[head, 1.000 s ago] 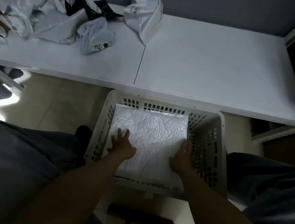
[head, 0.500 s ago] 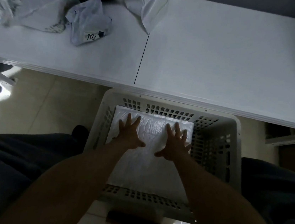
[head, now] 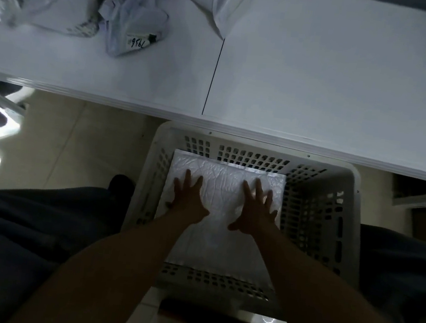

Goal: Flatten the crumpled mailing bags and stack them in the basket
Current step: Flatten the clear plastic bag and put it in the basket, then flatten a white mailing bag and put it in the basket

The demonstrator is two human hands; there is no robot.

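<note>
Both hands [head: 223,208] flat — bag [head: 230,187] in basket [head: 318,212]

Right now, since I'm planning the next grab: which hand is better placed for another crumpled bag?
Likely the left hand: it and the right hand press the flattened mailing bag in the basket, while crumpled bags lie on the table's left.

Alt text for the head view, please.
The left hand and right hand press flat, fingers spread, on a white bag in the basket. On the table beyond lie crumpled bags.
</note>
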